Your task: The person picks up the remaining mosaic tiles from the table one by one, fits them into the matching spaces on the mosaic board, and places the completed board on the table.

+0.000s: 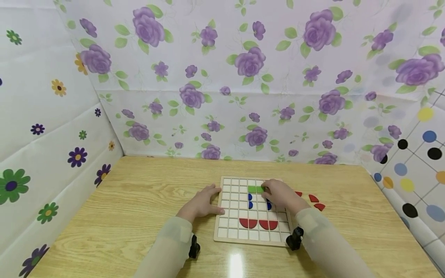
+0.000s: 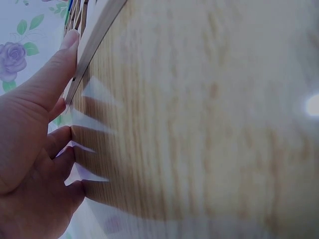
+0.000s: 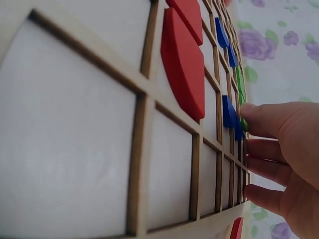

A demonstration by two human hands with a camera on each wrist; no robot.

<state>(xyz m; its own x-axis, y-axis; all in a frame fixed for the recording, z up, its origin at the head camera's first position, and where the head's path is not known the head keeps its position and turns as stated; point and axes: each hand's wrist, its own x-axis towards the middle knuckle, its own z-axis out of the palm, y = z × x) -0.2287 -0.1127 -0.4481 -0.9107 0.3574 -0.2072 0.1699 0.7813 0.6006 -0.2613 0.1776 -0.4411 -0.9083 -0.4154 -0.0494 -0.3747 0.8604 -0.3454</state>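
A wooden grid board [image 1: 217, 222] lies on the table, its white cells partly filled. My left hand [image 1: 201, 202] spreads at the board's left edge. Its thumb [image 2: 65, 55] rests against the rim, and its other fingertips touch the tabletop. At the upper right of the board, my right hand [image 1: 279, 194] pinches a green tile [image 3: 243, 122], with the thumb on it and the index finger mostly hidden. More green tiles [image 1: 252, 189] sit to its left in the same row. Below are blue rounded pieces [image 1: 250, 205] and, lower down, red quarter-round pieces [image 1: 248, 222] in two half-round shapes.
Loose red quarter-round pieces [image 1: 313, 198] lie on the table [image 1: 139, 193] just right of the board, one partly behind the right hand. A flowered cloth [image 1: 222, 112] hangs along the table's back edge, with patterned cloths at both sides.
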